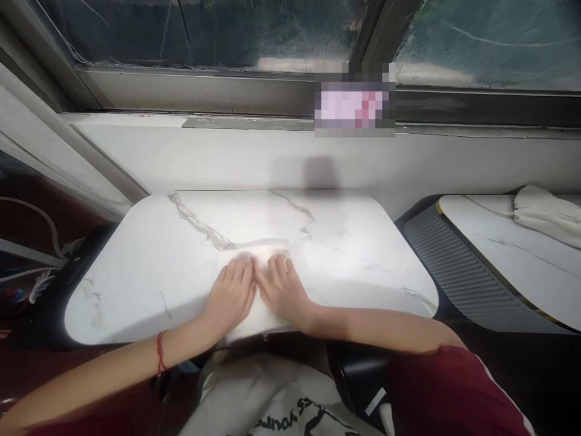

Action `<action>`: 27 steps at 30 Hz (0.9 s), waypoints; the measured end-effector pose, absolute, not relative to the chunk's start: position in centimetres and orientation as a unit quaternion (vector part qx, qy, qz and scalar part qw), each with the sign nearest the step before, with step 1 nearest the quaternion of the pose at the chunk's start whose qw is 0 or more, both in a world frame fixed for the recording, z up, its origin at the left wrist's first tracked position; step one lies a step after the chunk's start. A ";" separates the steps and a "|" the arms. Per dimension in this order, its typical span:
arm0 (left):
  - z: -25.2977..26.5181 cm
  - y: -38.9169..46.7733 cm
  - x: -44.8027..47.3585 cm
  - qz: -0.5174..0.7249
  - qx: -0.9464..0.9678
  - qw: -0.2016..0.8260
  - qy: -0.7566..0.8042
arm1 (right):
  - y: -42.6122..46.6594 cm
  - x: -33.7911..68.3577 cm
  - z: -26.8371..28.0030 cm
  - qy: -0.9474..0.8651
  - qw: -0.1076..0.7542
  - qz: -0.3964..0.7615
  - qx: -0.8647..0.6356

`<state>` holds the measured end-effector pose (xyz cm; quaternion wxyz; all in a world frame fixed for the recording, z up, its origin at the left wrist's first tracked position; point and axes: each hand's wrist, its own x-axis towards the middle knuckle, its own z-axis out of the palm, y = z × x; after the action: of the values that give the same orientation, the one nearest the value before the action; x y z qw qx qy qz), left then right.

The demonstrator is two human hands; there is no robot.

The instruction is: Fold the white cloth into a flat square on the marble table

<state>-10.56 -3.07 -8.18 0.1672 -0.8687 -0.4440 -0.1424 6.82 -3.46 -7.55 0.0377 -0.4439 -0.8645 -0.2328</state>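
A white sheet, which looks like a cloth [258, 316], lies on the near middle of the white marble-patterned table [136, 260] and reaches its front edge. My left hand [231, 286] rests on the cloth's left part, its fingers bent and held together. Beside it, my right hand [284, 287] presses on the right part with curled fingers. The thumbs and forefingers almost meet near the cloth's far edge, closed on the fabric. My palms and fingers cover much of the cloth, so its folds are partly hidden.
A window [204, 36] with a sill runs behind the table, and a blurred pink-white item [349, 109] stands there. At right is a second table [521, 254] with a cream cloth [547, 212] on it. Cables [43, 284] hang at the left.
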 end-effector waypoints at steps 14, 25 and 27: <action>-8.5 14.0 -8.3 -0.147 -0.851 0.128 -0.488 | 12.9 7.4 -7.5 -0.829 0.046 -0.105 -0.548; -9.3 18.8 -7.8 -0.209 -0.850 0.100 -0.473 | 17.1 8.5 -8.7 -0.807 0.126 -0.128 -0.563; -9.6 19.0 -7.9 -0.223 -0.847 0.096 -0.473 | 17.4 8.6 -8.8 -0.809 0.127 -0.132 -0.559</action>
<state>-7.86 19.00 -9.55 0.0962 -0.8469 -0.4730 -0.2233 8.61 17.39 -8.77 0.1271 -0.5586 -0.8090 -0.1316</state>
